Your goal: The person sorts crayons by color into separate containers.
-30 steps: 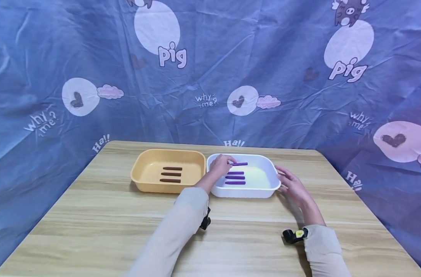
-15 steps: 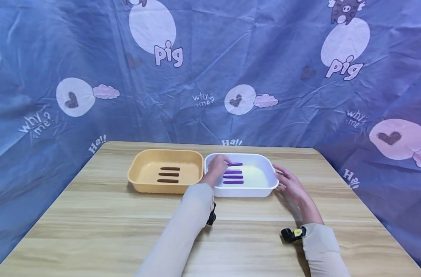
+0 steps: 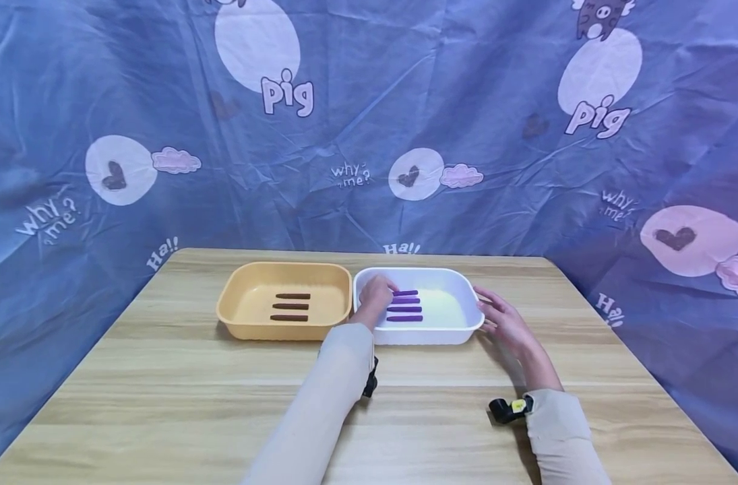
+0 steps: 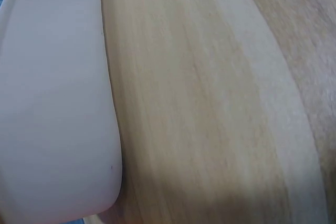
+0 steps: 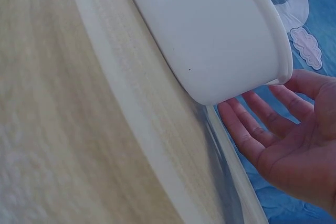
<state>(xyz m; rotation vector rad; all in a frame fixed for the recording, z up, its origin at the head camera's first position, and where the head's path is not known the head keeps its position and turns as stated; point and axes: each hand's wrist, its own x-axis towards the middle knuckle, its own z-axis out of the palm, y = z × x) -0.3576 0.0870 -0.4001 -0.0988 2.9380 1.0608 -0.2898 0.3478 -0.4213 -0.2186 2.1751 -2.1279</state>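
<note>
In the head view my left hand (image 3: 377,294) reaches into the white tray (image 3: 426,336) and pinches the left end of a purple crayon (image 3: 408,293). That crayon lies at the back of a short row of purple crayons (image 3: 404,318) on the tray floor, tapered ends to the left. My right hand (image 3: 507,327) rests against the tray's right end, its fingers spread and relaxed. The right wrist view shows its fingertips on the outer wall and the thumb by the rim. In the left wrist view only the tray's side (image 4: 58,98) appears; the left hand is out of it.
Against the white tray's left end stands a yellow tray (image 3: 284,332) with three brown crayons (image 3: 290,306) laid parallel inside. Both sit on a wood-grain table (image 3: 180,397). Behind and beside it hangs a blue printed cloth (image 3: 320,202).
My left hand has drawn the back purple crayon toward the others, closing the gap in the row. The right hand has stayed at the tray's end. The head view has shifted slightly.
</note>
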